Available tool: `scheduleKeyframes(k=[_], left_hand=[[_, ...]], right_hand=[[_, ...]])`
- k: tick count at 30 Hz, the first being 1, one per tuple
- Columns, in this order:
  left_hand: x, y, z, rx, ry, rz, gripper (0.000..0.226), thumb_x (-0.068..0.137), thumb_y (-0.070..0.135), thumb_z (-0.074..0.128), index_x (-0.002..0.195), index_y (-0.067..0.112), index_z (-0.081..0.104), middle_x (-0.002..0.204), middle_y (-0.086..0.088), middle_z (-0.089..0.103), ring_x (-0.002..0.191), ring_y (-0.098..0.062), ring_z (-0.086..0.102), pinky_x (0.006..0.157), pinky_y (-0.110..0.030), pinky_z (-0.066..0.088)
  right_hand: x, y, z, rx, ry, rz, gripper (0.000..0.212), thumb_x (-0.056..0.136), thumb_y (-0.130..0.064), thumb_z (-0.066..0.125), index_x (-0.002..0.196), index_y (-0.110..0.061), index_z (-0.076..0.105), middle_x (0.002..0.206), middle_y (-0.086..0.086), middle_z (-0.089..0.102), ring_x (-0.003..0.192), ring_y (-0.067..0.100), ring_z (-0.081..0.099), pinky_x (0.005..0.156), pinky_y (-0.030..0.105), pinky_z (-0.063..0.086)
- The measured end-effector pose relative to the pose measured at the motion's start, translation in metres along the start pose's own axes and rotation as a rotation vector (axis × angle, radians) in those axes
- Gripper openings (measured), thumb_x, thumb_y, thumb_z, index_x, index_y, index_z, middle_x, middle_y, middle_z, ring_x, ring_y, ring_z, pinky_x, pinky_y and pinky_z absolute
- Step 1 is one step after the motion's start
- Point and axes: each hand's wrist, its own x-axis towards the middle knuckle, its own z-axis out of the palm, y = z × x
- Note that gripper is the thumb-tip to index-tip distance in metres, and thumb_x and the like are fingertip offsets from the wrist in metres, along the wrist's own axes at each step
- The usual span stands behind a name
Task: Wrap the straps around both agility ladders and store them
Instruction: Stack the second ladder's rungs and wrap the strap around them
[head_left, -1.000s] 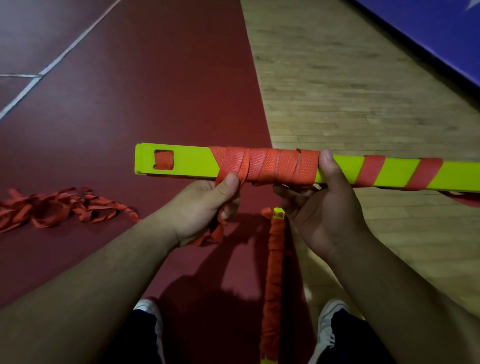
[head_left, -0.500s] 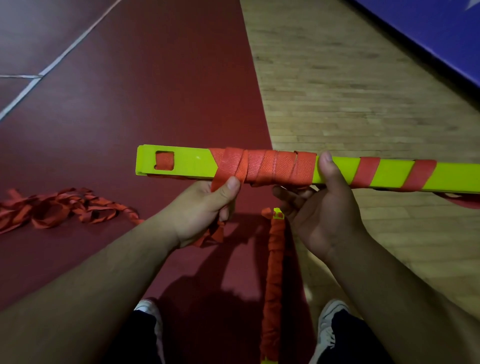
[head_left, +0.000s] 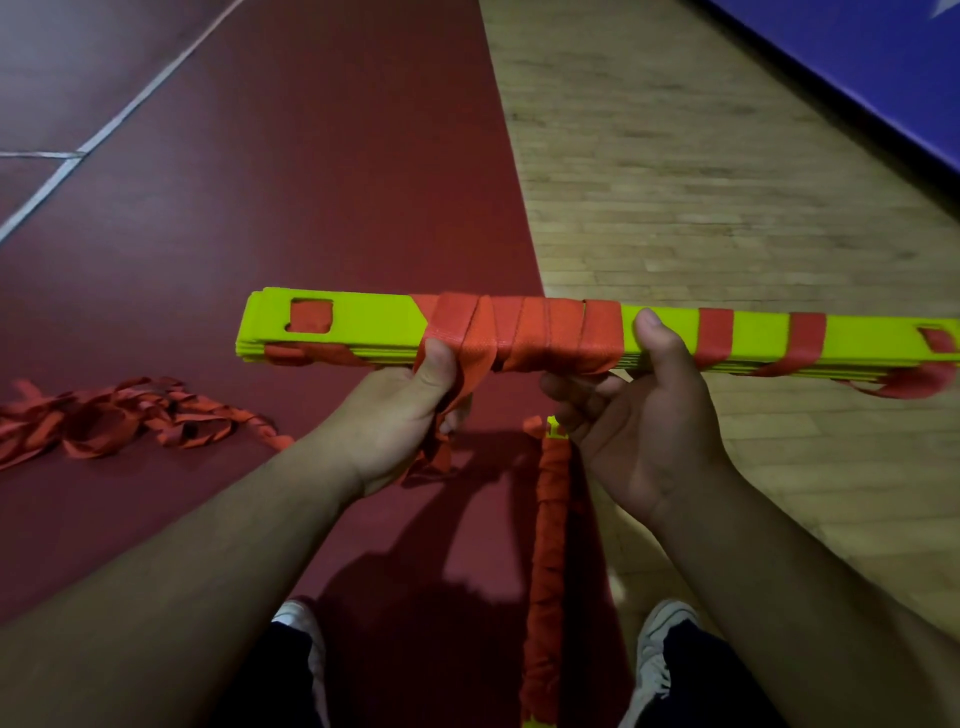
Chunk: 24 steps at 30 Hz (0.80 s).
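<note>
A stiff stack of flat lime-green plastic rungs, the agility ladder (head_left: 363, 325), is held level above the gym floor (head_left: 675, 182), its middle bound in tight turns of woven red strap (head_left: 545, 332). The grip of the left hand (head_left: 400, 415) is clamped on the limp strap tail, that of the right hand (head_left: 649, 436) around the stack beside the wrap, thumb on top. The bundle is judged light and rigid, best taken on bare plastic, the webbing soft and apt to slacken if released.

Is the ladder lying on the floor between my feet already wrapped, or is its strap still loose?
Wrapped: a red strap winds tightly along the floor ladder, leaving only its yellow-green tips showing.
</note>
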Motion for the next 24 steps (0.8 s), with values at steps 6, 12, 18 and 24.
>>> scheduleKeyframes(k=[6,12,18,24], left_hand=[[0.000,0.004,-0.001,-0.285,-0.038,0.041,0.067,0.059,0.088,0.064,0.084,0.026,0.062,0.056,-0.002,0.040,0.050,-0.016,0.033,0.063,-0.045,0.024],[0.000,0.010,-0.001,-0.551,-0.089,0.041,0.065,0.051,0.074,0.081,0.078,0.016,0.069,0.053,0.003,0.035,0.044,-0.007,0.029,0.056,-0.025,0.035],[0.001,0.016,-0.005,-0.679,-0.102,-0.018,0.069,0.050,0.076,0.078,0.052,0.017,0.042,0.043,0.005,0.028,0.038,-0.005,0.026,0.045,-0.020,0.031],[0.001,0.017,-0.007,-0.742,-0.178,-0.076,0.063,0.053,0.078,0.072,0.044,0.022,0.044,0.038,0.008,0.029,0.037,-0.005,0.022,0.048,-0.021,0.023]], right_hand=[[0.000,0.001,-0.005,-0.001,-0.024,0.013,0.038,0.097,-0.046,0.048,0.096,-0.012,0.065,0.070,0.009,0.071,0.063,0.021,0.071,0.054,0.023,0.052],[-0.002,0.005,-0.001,-0.089,-0.107,0.047,0.049,0.083,-0.053,0.055,0.097,-0.008,0.071,0.083,0.012,0.073,0.068,0.020,0.072,0.058,0.026,0.053],[-0.002,0.016,0.002,-0.100,-0.285,-0.098,0.049,0.058,-0.040,0.090,0.103,-0.026,0.075,0.105,0.002,0.074,0.104,0.030,0.070,0.079,0.032,0.056],[0.000,0.016,0.000,-0.046,-0.319,-0.136,0.087,0.051,-0.047,0.096,0.129,-0.038,0.059,0.122,0.004,0.067,0.114,0.028,0.064,0.083,0.032,0.056]])
